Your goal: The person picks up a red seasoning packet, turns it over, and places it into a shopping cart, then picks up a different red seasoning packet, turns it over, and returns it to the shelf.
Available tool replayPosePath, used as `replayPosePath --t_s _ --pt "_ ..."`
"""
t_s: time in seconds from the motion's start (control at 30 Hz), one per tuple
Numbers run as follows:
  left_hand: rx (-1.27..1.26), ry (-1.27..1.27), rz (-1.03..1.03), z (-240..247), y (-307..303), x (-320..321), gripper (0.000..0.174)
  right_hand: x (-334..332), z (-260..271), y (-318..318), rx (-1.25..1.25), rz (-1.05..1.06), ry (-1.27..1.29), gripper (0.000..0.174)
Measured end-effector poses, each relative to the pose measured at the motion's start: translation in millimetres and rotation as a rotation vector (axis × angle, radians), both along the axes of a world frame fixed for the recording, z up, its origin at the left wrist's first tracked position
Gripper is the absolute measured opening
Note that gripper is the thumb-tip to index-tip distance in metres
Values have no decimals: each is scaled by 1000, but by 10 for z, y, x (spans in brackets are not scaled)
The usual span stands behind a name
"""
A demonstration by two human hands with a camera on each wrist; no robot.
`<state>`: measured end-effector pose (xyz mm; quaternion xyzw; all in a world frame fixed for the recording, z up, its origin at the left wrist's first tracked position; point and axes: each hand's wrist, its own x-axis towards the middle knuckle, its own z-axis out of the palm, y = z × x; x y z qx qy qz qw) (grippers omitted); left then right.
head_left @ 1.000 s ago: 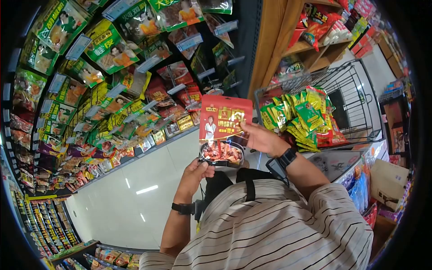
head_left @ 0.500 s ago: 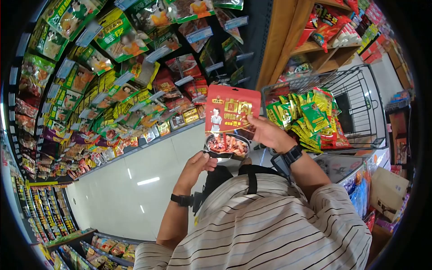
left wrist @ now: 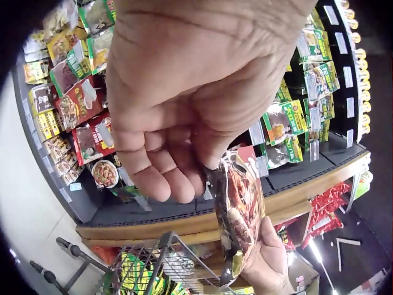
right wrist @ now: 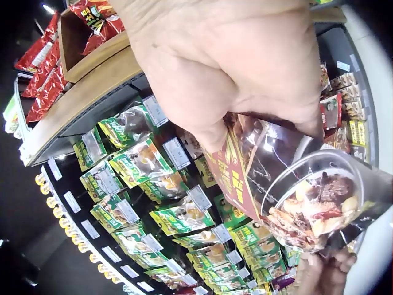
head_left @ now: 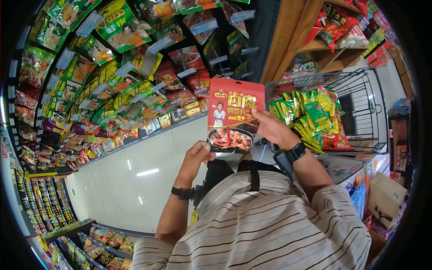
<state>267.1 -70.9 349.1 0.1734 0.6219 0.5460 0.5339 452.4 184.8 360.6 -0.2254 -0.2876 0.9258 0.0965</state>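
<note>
A red seasoning pouch point(head_left: 238, 108), with a pot of braised meat pictured on its dark lower part, is held upright in front of the torso, printed side up toward the head camera. My left hand point(head_left: 196, 156) pinches its lower left corner between thumb and fingers. On the opposite edge, my right hand point(head_left: 275, 129) grips the pouch with the thumb over the front and the other fingers behind it, largely hidden. The left wrist view has the pouch point(left wrist: 238, 203) almost edge-on. From the right wrist, its glossy picture side point(right wrist: 313, 206) shows close up.
Hanging packets point(head_left: 121, 27) with price tags fill the shelf on the left. To the right stands a wire shopping cart point(head_left: 366, 114) holding many green, yellow and red packets point(head_left: 315, 117). Behind it is a wooden shelf point(head_left: 288, 40) with red snack bags. Pale floor tiles point(head_left: 130, 180) lie below.
In the head view the pouch and both hands have shifted slightly up and right; the shelves and cart have shifted too as the view turned. Both hands keep their hold on the pouch.
</note>
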Motion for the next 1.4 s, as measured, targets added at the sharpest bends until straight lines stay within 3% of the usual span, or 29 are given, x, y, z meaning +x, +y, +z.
replayPosePath --t_s 0.1,0.2,0.4,0.5,0.67,0.87,1.1,1.4 --pt "-29 -41 -44 -17 -42 -38 21 -37 -1 3 14 20 -8 42" --pt "-33 90 -22 91 -4 -7 28 -71 13 -32 24 68 -25 45" --pt "41 170 142 227 202 -174 35 -332 16 -212 42 196 0 47" --pt "44 60 134 42 207 -410 32 -522 -14 -311 89 257 22 47" --pt "105 -35 307 -34 337 -541 28 -822 -103 -368 88 224 -35 47" --pt "110 -65 283 -146 313 -910 28 -1297 -11 -370 136 109 -126 43" --pt "-2 -106 297 -501 274 -1362 29 -1825 -338 -468 271 36 -255 37" --pt "-103 -295 270 -1026 247 -1568 30 -1959 -711 -655 205 -17 -385 40"
